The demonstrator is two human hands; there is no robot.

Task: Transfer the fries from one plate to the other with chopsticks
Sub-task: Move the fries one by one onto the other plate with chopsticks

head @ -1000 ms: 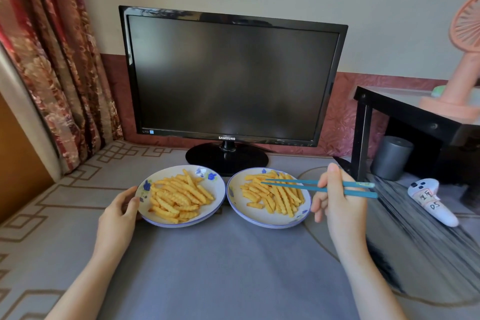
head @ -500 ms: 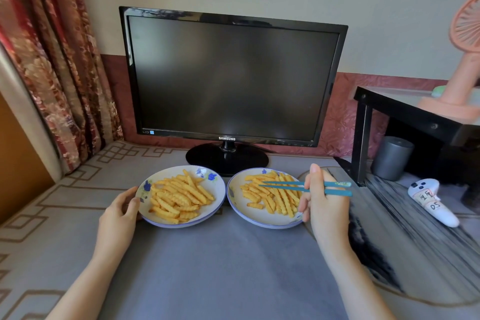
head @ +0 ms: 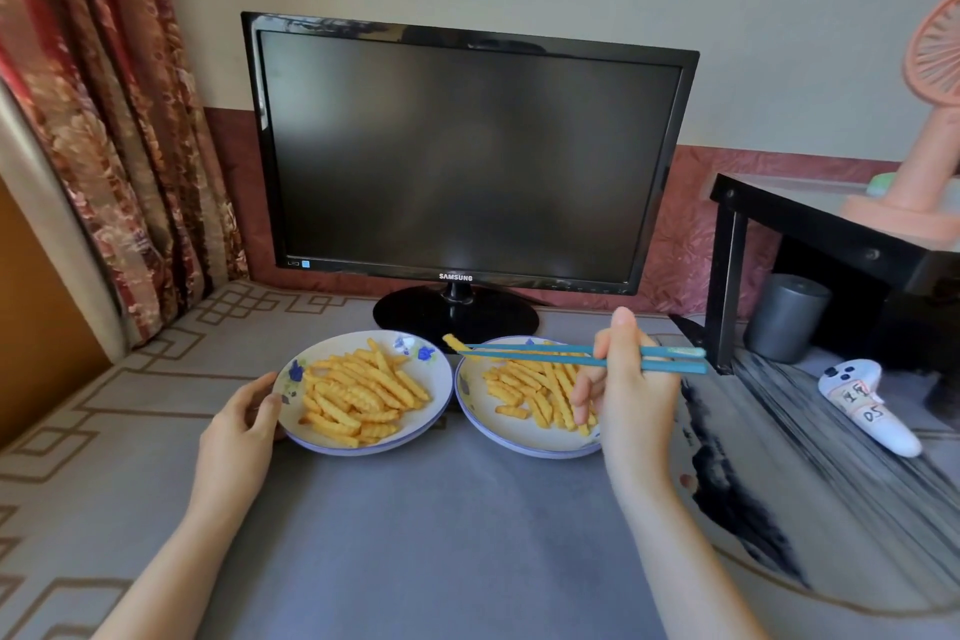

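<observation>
Two white plates with blue flowers lie side by side in front of a monitor, each with a heap of crinkle-cut fries. My left hand (head: 241, 424) holds the left plate (head: 434, 379) by its left rim. My right hand (head: 626, 390) grips a pair of blue chopsticks (head: 550, 354), which point left above the right plate (head: 511, 442). Their tips pinch a single fry (head: 456, 344), lifted over the gap between the two plates. My right hand hides part of the right plate's fries (head: 535, 387).
A black Samsung monitor (head: 462, 156) on a round foot stands just behind the plates. To the right are a black shelf (head: 826, 229) bearing a pink fan (head: 930, 120), a grey cylinder (head: 787, 317), and a white controller (head: 865, 405). A patterned curtain (head: 104, 120) hangs on the left.
My right hand has shifted left with the chopsticks, whose tips now hold one fry raised off the right plate toward the left plate. The left hand has stayed on the left plate's rim.
</observation>
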